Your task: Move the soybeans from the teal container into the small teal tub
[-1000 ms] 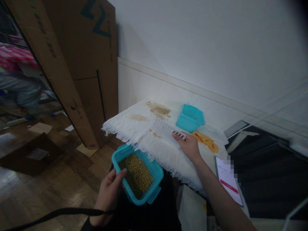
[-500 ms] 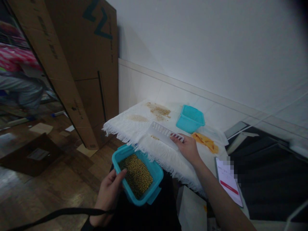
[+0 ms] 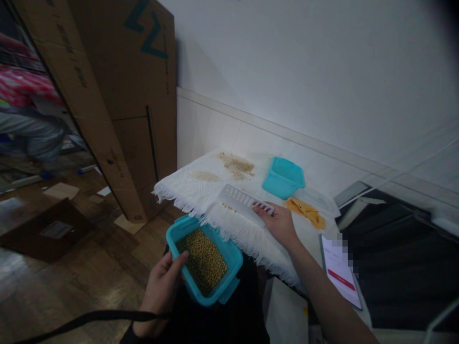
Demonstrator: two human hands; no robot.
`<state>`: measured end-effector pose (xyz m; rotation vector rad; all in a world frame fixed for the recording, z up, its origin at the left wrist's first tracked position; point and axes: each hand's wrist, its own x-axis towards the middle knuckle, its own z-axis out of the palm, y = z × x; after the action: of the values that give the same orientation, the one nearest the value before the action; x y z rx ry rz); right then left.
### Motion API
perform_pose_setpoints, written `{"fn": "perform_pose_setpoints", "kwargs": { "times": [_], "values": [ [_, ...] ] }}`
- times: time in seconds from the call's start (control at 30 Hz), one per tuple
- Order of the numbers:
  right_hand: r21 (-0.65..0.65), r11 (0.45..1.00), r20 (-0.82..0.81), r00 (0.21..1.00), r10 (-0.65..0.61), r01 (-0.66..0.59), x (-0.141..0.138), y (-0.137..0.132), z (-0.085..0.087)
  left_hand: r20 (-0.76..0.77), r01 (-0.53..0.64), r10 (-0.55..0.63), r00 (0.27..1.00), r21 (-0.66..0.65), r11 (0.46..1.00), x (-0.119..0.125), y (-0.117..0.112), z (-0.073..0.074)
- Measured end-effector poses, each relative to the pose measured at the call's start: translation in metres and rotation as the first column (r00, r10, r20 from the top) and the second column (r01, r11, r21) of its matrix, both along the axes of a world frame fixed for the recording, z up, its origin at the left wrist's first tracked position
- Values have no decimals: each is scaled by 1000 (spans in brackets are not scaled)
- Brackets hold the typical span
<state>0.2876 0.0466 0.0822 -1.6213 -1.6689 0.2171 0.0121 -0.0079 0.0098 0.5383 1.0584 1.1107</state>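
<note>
Lower centre, the left hand (image 3: 163,279) clamps the tub (image 3: 232,258) by its rim — likely weighty; mid-frame, the right hand (image 3: 281,225) clamps the stiff-looking, likely light scraper (image 3: 239,204) at its slots.

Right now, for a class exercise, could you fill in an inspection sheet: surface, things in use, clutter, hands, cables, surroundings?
Surface: white fringed cloth, with a brown patch and a paler patch.
Things in use: blue tub holding beans; white slotted strip over the cloth, loose bits beside it.
Clutter: second tub, yellow rag, tablet; cardboard on the floor.
Hands: left hand grips the blue tub, thumb over its rim; right hand holds the strip's near end.
Cables: black strap or cord by the left wrist, cannot tell which.
Surroundings: white wall, tall cardboard box, another person partly visible.
</note>
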Motion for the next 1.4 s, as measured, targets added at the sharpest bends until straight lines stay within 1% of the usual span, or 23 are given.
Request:
{"fn": "perform_pose_setpoints", "kwargs": {
  "times": [0.07, 0.17, 0.33, 0.43, 0.77, 0.9, 1.03, 1.2, 1.4],
  "values": [
    [1, 1000, 1, 1000, -3, 3, -1, 0, 1, 8, 20, -20, 1000, 27, 999, -1, 0, -3],
    [-2, 1000, -7, 1000, 1, -1, -3, 0, 3, -22, 31, -30, 999, 46, 998, -2, 0, -6],
    [-14, 1000, -22, 1000, 21, -22, -4, -1, 4, 3, 8, -9, 1000, 24, 1000, -1, 0, -3],
    [-14, 1000, -9, 1000, 14, -14, -5, -3, 4, -15, 4, -4, 1000, 23, 1000, -1, 0, -1],
    [-22, 999, -33, 999, 43, -44, -12, -9, 10, 18, 19, -20, 1000, 56, 998, -1, 0, -8],
    [-17, 999, -24, 999, 34, -35, -12, -10, 9, 8, 3, -3, 1000, 31, 1000, 0, 0, -7],
    [6, 1000, -19, 1000, -8, 9, -12, -10, 6, -17, 27, -26, 1000, 53, 998, -1, 0, -9],
    [-31, 999, -56, 998, 8, -10, -17, -13, 4, -24, 11, -10, 1000, 34, 999, -1, 1, -8],
    [-11, 1000, -64, 998, -6, 6, -25, -21, 5, -52, -15, 17, 998, 34, 999, 1, 1, -7]
  ]
}}
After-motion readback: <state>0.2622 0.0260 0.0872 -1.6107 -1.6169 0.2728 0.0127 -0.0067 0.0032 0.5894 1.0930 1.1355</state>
